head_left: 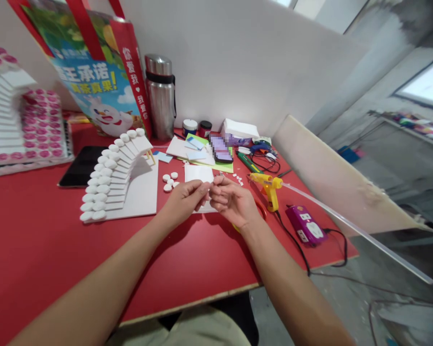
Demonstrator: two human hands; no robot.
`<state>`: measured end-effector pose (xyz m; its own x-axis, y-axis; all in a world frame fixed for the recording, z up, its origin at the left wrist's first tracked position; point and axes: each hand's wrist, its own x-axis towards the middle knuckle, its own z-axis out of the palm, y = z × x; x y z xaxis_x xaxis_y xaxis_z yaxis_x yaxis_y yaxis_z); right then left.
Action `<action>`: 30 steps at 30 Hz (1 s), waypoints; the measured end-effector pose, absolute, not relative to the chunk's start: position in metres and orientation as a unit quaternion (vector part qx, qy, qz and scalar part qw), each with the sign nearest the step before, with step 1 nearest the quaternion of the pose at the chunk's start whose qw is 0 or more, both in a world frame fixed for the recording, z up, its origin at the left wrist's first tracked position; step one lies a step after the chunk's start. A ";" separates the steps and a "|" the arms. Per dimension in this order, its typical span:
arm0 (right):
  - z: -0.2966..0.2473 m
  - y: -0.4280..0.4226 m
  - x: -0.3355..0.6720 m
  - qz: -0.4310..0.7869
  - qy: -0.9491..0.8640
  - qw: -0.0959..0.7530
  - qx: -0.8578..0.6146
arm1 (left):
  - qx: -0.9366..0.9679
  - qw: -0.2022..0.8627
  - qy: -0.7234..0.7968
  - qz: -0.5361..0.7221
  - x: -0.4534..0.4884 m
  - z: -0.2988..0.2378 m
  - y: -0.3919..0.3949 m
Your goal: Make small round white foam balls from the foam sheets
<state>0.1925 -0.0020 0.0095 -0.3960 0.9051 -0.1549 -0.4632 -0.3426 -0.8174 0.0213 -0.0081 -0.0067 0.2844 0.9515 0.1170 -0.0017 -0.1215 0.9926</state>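
Both my hands meet over the red table (57, 240), just above a white foam sheet (198, 174). My left hand (187, 198) is closed in a pinch, fingertips touching those of my right hand (233, 199), which is also curled in a pinch. Whatever small piece sits between the fingertips is too small to name. To the left stands a white foam staircase model (117, 178) edged with white oval discs, on a white base. A few loose white discs (169, 181) lie beside it.
A yellow glue gun (269, 188) with a long clear glue stick lies to the right, next to a purple power strip (306, 226). Behind are a steel flask (160, 98), a printed bag (90, 72), paint jars, a phone, cables, a black tablet (81, 166) and a pink-dotted model (18, 115).
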 end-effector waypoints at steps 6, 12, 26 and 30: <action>0.001 -0.007 0.186 0.654 -0.460 0.483 -0.359 | 0.482 0.668 0.378 0.423 0.030 -0.009 -0.011; -0.002 -0.004 0.183 0.570 -0.507 0.517 -0.388 | 0.374 0.694 0.337 0.514 0.026 -0.006 -0.004; -0.019 -0.006 0.179 0.214 -0.820 0.238 -0.474 | 0.317 0.572 0.384 0.652 -0.003 -0.013 0.015; -0.021 -0.005 0.180 0.229 -0.813 0.260 -0.467 | 0.337 0.558 0.393 0.649 -0.001 -0.013 0.013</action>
<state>0.1802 -0.0052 -0.0206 -0.4278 0.8794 0.2090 0.6410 0.4582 -0.6158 -0.0008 0.0131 -0.0132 -0.1510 0.9885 -0.0011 -0.4593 -0.0692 0.8856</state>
